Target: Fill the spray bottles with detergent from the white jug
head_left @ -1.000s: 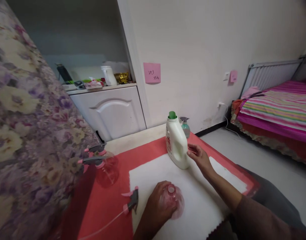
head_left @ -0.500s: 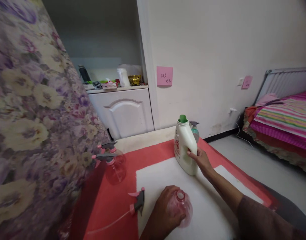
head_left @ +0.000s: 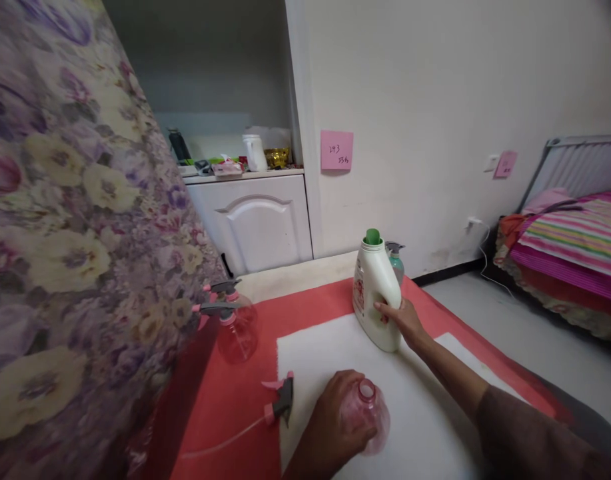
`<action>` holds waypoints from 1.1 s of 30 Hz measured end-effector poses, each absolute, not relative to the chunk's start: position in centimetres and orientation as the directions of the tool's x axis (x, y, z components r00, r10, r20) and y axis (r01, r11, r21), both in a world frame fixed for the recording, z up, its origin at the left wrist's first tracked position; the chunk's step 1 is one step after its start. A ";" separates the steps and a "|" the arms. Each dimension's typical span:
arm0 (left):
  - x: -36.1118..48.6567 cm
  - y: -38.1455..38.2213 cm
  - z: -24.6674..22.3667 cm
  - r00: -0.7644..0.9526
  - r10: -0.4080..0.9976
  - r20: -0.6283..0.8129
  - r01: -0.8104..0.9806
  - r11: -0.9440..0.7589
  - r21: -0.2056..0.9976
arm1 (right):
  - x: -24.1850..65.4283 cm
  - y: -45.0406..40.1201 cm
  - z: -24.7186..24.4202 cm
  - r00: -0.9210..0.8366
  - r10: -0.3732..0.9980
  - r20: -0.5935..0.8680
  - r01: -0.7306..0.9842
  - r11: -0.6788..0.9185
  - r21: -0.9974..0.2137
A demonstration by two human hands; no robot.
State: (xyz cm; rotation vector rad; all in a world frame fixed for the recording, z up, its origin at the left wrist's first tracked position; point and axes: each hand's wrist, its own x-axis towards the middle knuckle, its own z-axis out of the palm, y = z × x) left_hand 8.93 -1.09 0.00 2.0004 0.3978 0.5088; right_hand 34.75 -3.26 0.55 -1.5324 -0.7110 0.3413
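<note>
My left hand (head_left: 338, 417) is wrapped around a clear pink spray bottle (head_left: 378, 423) whose neck is uncovered, on the white sheet. My right hand (head_left: 402, 320) grips the handle of a large pale detergent jug (head_left: 372, 287), which stands upright with a green spout showing in its uncapped mouth. Left of the pink bottle lies a grey and pink trigger sprayer head (head_left: 282, 398), its thin tube trailing across the red cloth. Partly hidden behind the jug is a teal spray bottle (head_left: 396, 260).
Two pink spray bottles with grey triggers (head_left: 236, 340) stand at the left of the red-covered table (head_left: 305, 313). A floral curtain (head_left: 85, 233) hangs close on the left. Behind are a white cabinet (head_left: 265, 227) and a wall; a bed (head_left: 575, 247) is at the right.
The whole view has shifted slightly, so things sit a little further right. Both hands keep their holds, and the jug and bottle stay in place on the table.
</note>
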 end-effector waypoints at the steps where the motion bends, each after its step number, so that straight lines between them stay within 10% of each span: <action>1: 8.9 -1.1 0.0 0.858 0.479 0.185 0.059 -0.450 0.891 | 34.8 -3.2 0.6 0.754 0.626 0.198 0.219 0.044 -0.975; 33: 8.5 -1.7 0.7 0.860 0.466 0.210 0.031 -0.457 0.889 | 36.3 -18.0 11.1 0.294 0.956 -0.013 0.552 -0.181 -0.814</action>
